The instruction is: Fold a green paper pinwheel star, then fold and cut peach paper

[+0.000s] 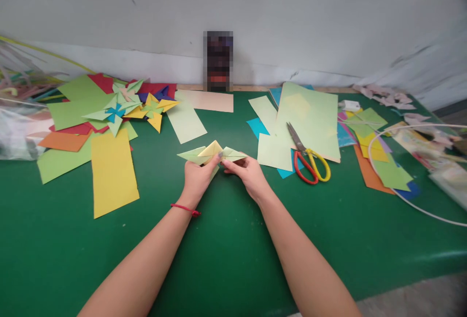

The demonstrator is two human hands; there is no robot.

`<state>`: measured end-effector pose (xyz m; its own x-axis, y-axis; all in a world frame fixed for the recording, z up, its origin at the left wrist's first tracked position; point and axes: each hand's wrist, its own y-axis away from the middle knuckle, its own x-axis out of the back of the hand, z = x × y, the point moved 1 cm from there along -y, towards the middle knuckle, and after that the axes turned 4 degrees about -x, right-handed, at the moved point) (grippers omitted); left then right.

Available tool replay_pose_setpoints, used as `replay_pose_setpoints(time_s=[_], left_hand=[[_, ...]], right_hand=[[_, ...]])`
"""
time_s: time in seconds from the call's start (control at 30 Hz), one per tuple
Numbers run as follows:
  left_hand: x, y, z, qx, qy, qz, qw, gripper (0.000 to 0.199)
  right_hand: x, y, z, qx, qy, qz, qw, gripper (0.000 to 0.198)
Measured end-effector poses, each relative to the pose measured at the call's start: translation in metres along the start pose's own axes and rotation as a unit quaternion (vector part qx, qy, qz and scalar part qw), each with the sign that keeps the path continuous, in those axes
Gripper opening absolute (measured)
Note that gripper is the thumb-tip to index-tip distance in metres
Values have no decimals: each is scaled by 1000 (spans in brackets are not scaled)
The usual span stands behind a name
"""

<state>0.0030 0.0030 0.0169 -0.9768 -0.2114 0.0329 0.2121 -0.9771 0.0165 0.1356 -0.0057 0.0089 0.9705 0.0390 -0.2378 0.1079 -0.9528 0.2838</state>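
Both of my hands grip a folded paper piece (214, 149) above the middle of the green table. Its side points are pale green, and a yellowish peak stands up in the centre. My left hand (199, 176), with a red cord on the wrist, pinches it near the middle with the thumb. My right hand (248, 173) has thumb and fingers closed on the right-hand flap. The fingers behind the paper are partly hidden. To the right lie scissors (308, 156) with one red and one yellow handle, partly over a pale green sheet (310, 112).
At left, folded paper stars (120, 107) lie on coloured sheets beside a yellow sheet (113, 173). A blurred-out upright object (218, 61) leans on the wall. Far right are coloured paper pieces (386, 166), a white cable (372, 156) and a white plug (349, 105).
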Motion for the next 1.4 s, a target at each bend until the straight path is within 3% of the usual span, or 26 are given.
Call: replay_pose_setpoints(time_s=[0.57, 0.77, 1.03, 1.4], left_hand=[[0, -2, 0, 13, 18, -16, 1000, 35], [0, -3, -2, 22, 21, -18, 999, 36], [0, -1, -5, 26, 9, -69, 997, 35], [0, -2, -2, 29, 20, -64, 997, 33]], right_hand=[[0, -1, 4, -16, -6, 26, 1000, 34], [-2, 2, -3, -3, -7, 5, 1000, 34], [-1, 2, -3, 40, -2, 77, 996, 25], [-2, 1, -4, 30, -10, 79, 996, 26]])
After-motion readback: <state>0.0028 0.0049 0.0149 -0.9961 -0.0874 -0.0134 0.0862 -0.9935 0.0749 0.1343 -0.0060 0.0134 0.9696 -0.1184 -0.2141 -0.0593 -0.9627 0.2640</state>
